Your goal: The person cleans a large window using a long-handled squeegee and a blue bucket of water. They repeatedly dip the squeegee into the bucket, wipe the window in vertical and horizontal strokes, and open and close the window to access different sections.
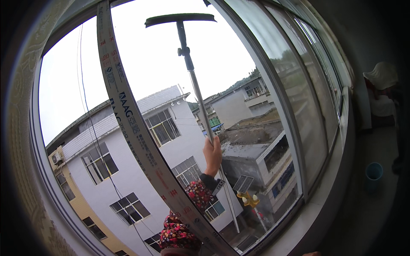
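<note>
My left hand (213,156) grips the metal pole of a window squeegee (200,99). The floral sleeve runs up from the bottom, passes behind the upright window bar (128,112) and comes out on its far side, so the hand is outside. At the pole's top, the wide squeegee head (181,20) is raised across the upper part of the window, against the sky. Below my grip the pole slants down to a free end. Only a sliver of my right hand (312,253) shows at the bottom edge; its fingers are hidden.
Sliding window panes (298,96) continue to the right above a pale sill (307,220). A blue bucket (374,172) stands on the floor at right, near a cloth-draped object (381,76). Outside are a white building (128,166), hanging cables (91,124) and a solar street lamp (246,192).
</note>
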The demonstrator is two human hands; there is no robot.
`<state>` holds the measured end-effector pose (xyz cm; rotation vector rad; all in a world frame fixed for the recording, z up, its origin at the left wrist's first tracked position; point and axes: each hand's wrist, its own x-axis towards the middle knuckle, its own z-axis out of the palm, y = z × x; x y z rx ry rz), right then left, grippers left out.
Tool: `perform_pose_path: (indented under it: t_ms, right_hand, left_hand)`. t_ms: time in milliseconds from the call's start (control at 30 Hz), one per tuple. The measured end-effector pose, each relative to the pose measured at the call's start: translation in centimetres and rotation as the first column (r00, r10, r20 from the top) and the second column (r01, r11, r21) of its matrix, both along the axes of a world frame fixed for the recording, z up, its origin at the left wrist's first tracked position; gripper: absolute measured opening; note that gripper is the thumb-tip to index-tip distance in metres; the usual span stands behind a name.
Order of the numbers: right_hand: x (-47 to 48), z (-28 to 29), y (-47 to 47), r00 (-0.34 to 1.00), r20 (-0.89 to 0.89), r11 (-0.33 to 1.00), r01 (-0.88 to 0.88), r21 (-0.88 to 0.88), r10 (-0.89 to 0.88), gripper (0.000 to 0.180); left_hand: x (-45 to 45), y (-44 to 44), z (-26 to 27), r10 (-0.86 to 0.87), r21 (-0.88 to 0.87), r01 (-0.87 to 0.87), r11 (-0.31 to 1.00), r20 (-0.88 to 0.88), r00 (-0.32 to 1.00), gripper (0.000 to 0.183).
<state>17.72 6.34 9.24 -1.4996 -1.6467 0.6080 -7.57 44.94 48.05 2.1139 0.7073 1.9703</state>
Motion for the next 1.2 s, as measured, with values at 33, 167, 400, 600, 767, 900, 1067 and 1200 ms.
perform_pose_path:
  t_ms: [33, 167, 400, 600, 767, 900, 1067, 1200]
  right_hand:
    - [0.3, -0.3, -0.4, 1.000, 0.006, 1.000, 0.012, -0.004, -0.012, 0.021]
    - [1.2, -1.2, -1.8, 1.000, 0.019, 1.000, 0.017, -0.025, -0.017, 0.020]
    - [0.6, -0.8, -1.8, 1.000, 0.005, 0.999, -0.018, -0.045, 0.018, 0.021]
    - [0.6, -1.2, -1.2, 0.999, 0.021, 0.999, 0.035, -0.034, -0.034, 0.021]
    - [1.6, -2.4, -2.4, 0.999, 0.004, 0.998, 0.045, -0.035, -0.045, 0.020]
    - [1.9, -2.5, -3.3, 1.000, 0.010, 0.997, 0.011, -0.074, -0.011, 0.018]
    - [1.6, -1.9, -3.0, 1.000, 0.014, 0.996, 0.014, -0.093, -0.013, 0.017]
    - [1.1, -1.7, -2.2, 0.998, 0.000, 0.991, 0.063, -0.120, -0.063, 0.017]
  left_hand:
    - [-0.7, -0.5, -4.1, 0.052, -0.051, -0.051, 0.997, 0.025, 0.998, 0.030]
    - [-4.6, -3.3, -19.3, 0.143, -0.318, -0.133, 0.939, 0.007, 0.990, 0.028]
    - [-3.7, -2.6, -5.6, 0.121, -0.072, -0.121, 0.990, 0.004, 0.993, 0.033]
    - [-2.0, -2.8, 11.8, -0.024, 0.030, 0.023, 0.999, 0.012, 1.000, 0.028]
    - [-4.9, -2.6, -3.8, 0.124, 0.042, -0.131, 0.990, 0.136, 0.983, 0.031]
    - [-8.9, -3.4, -22.0, 0.432, -0.163, -0.448, 0.879, -0.127, 0.893, 0.017]
    - [-8.7, -3.0, -21.8, 0.377, -0.160, -0.389, 0.907, -0.102, 0.921, 0.021]
    - [-5.3, -1.9, -0.9, 0.184, 0.129, -0.190, 0.973, 0.055, 0.981, 0.026]
